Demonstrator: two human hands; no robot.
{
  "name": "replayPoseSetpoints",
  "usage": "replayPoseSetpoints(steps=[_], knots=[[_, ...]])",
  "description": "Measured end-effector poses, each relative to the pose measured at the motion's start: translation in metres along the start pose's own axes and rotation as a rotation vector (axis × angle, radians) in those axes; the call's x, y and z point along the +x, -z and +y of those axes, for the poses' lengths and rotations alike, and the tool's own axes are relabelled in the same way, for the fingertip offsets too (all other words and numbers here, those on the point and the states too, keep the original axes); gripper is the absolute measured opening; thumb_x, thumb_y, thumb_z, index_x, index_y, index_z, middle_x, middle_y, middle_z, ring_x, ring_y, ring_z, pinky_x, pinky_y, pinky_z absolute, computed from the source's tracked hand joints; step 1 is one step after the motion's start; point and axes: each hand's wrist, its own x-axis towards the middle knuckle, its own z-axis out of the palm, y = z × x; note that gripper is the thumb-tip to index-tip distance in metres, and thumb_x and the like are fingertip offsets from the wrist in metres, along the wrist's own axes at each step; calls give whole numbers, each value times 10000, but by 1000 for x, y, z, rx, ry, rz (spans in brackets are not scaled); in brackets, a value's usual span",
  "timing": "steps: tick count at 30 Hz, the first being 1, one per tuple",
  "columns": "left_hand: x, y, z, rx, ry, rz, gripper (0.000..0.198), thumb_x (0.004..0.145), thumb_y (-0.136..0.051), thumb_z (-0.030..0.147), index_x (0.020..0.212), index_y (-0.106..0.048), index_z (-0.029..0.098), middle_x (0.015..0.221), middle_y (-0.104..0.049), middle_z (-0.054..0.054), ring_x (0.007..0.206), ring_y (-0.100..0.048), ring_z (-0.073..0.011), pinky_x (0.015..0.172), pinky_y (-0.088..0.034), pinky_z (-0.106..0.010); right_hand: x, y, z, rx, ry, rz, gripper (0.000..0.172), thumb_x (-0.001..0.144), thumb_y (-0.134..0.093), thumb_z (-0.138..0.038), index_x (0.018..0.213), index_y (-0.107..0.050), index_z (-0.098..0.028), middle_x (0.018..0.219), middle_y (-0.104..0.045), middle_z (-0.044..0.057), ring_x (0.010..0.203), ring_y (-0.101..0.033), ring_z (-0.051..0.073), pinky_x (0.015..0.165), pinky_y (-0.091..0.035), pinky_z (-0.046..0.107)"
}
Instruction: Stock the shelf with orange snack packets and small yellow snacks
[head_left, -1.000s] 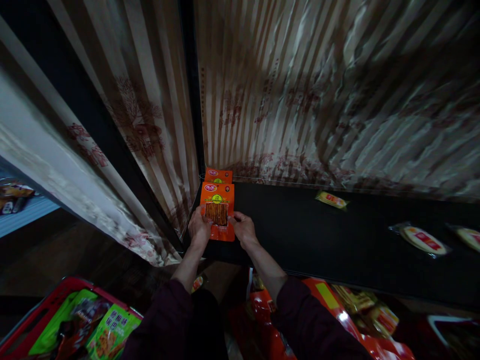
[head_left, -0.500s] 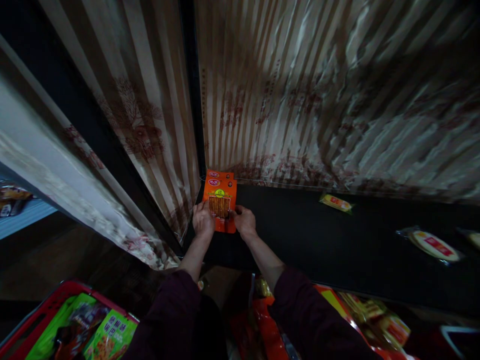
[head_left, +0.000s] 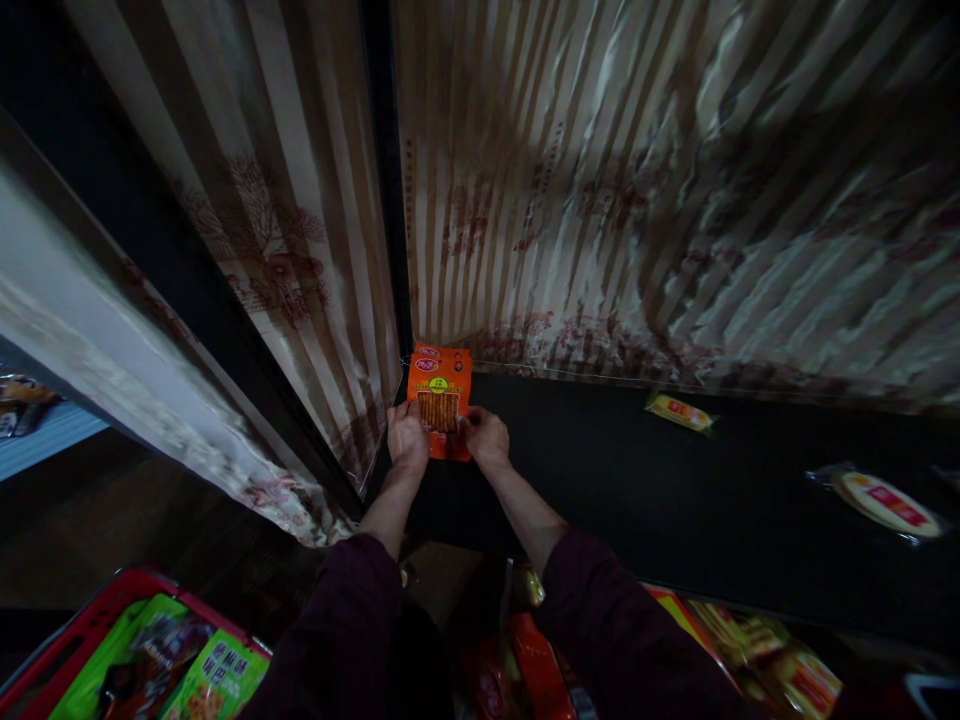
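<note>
An orange snack packet (head_left: 439,400) with a clear window showing brown sticks stands in the left back corner of a black shelf (head_left: 585,470). Just behind it, the top edge of a similar orange packet shows. My left hand (head_left: 409,437) grips the packet by its left edge, fingers closed round it. On the opposite edge, my right hand (head_left: 486,437) pinches it with thumb and fingers. Parts of the packet's sides are hidden under the fingers.
A small yellow wrapped snack (head_left: 681,411) and a larger oval wrapped one (head_left: 889,503) lie to the right. Striped curtains (head_left: 480,180) and a dark post (head_left: 386,150) border the corner. A red basket (head_left: 135,580) of snacks stands low left; more packets lie below the shelf.
The orange packet has shifted slightly back, now nearly lined up with the one behind it. Both hands keep their hold. The view has turned a little.
</note>
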Motion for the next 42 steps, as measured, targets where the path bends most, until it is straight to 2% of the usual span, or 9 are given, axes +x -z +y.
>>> replayPoseSetpoints(steps=[12, 21, 27, 31, 38, 42], knots=[[15, -2, 2, 200, -57, -44, 402, 850, -367, 41, 1183, -579, 117, 1151, -621, -108, 1083, -511, -199, 942, -420, -287, 10, -2, -8, -106, -109, -16, 261, 852, -520, -369, 1068, -657, -317, 1031, -705, 20, 958, -656, 206, 755, -476, 281], [20, -7, 2, 242, -47, -43, 421, 841, -346, 30, 1176, -589, 110, 1165, -618, -118, 1109, -509, -223, 935, -426, -306, 16, -4, -9, -115, -93, -3, 269, 855, -523, -375, 1087, -647, -320, 1048, -658, 30, 931, -640, 192, 756, -475, 285], [22, -11, 1, 253, -51, -13, 353, 866, -384, 89, 1144, -601, 102, 1109, -628, -133, 1092, -516, -233, 930, -432, -337, 18, -10, -7, -150, -17, 97, 264, 853, -536, -348, 1068, -658, -255, 1114, -603, 65, 1063, -554, 221, 818, -461, 293], [23, -12, 1, 269, -76, 5, 389, 874, -348, 74, 1185, -580, 100, 1135, -625, -124, 1082, -517, -222, 937, -423, -321, 21, -14, -4, -135, 10, 117, 234, 869, -513, -310, 1034, -654, -224, 1043, -631, 62, 1002, -570, 203, 831, -443, 282], [26, -14, 1, 266, -76, -11, 399, 869, -369, 90, 1209, -577, 101, 1224, -604, -127, 1200, -460, -239, 1020, -365, -338, 20, -14, -8, -127, -28, 103, 215, 875, -497, -286, 1030, -634, -228, 1042, -646, 62, 992, -577, 196, 797, -439, 279], [25, -13, 2, 292, -57, -51, 414, 861, -353, 70, 1215, -566, 106, 1209, -605, -135, 1121, -522, -226, 960, -410, -320, 20, -13, -11, -120, -60, 61, 225, 880, -485, -290, 1064, -613, -266, 1032, -661, 33, 1001, -566, 193, 767, -441, 276]])
